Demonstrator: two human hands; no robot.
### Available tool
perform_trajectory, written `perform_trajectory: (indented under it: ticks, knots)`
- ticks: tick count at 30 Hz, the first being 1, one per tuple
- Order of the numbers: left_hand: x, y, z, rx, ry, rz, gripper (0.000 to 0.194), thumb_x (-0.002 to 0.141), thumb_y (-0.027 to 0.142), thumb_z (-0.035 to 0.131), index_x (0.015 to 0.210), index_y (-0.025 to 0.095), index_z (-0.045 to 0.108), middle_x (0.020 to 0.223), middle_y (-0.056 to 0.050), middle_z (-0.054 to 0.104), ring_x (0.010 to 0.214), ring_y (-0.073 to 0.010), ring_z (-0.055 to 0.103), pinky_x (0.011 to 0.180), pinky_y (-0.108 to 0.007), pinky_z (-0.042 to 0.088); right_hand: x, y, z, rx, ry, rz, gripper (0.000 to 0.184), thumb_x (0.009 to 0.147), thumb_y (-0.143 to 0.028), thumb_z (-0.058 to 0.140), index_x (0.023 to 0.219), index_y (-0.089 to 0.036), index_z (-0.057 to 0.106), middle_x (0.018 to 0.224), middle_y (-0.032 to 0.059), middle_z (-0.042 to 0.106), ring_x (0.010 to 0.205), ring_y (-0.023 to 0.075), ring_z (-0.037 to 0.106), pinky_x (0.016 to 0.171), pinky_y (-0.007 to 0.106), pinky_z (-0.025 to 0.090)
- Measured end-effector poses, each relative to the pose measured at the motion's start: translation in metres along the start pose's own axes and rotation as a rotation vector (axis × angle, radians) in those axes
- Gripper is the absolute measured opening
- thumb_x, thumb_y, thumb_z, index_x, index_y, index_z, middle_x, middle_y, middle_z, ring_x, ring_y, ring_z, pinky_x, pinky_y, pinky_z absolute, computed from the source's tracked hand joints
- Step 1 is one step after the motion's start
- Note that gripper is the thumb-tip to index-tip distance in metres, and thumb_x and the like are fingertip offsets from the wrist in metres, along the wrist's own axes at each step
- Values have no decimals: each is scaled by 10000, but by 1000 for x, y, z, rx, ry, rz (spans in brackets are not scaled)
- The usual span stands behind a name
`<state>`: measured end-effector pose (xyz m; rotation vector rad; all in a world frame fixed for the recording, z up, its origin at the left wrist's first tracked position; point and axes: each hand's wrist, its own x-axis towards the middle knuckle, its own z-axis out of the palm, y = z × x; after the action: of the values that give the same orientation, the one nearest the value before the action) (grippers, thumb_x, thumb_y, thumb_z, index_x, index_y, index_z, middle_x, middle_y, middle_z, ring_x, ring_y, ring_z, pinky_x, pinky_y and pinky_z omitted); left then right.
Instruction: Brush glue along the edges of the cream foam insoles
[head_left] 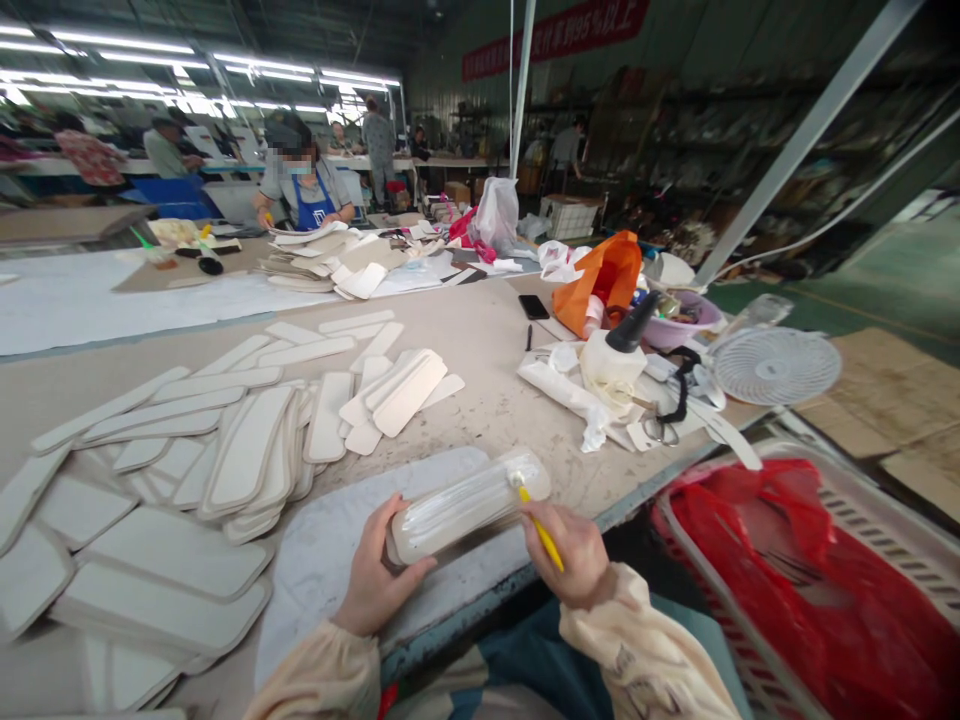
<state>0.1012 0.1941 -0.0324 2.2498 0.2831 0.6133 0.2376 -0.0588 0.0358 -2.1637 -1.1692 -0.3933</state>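
My left hand (379,585) is closed round the near end of a long cream-coloured pad (465,505), wet with streaks of white glue, held over a grey work board (330,540). My right hand (574,555) pinches a yellow-handled brush (538,525), and its bristle tip rests on the far end of the pad. Both wrists wear pale peach sleeves.
Several cream pads (225,450) lie spread in rows over the table to the left. A glue bottle with a black nozzle (619,355), scissors (660,425), a small white fan (776,365) and an orange bag (604,275) sit at right. A red-lined basket (810,570) stands beside me. Another worker (304,185) sits far across.
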Motion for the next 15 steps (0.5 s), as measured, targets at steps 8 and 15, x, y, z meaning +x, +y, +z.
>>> perform_trajectory:
  ticks: [8,15]
  knots:
    - [2,7,-2,-40,2,33,791,721,387,710,1381,215,309,1303,-139,487,1222,-293,474,1035,-503,388,8,-72,24,438,-214,-49,210,888,-231,452,1056,-197,574,826,68,683,724,189,644,680,293,506]
    - [2,7,-3,-3,-4,15,839,687,418,735,1378,210,309,1297,-153,495,1201,-312,494,1011,-527,405,12,-52,21,594,-119,194,169,901,-259,466,981,-211,607,696,19,650,624,161,627,605,256,489]
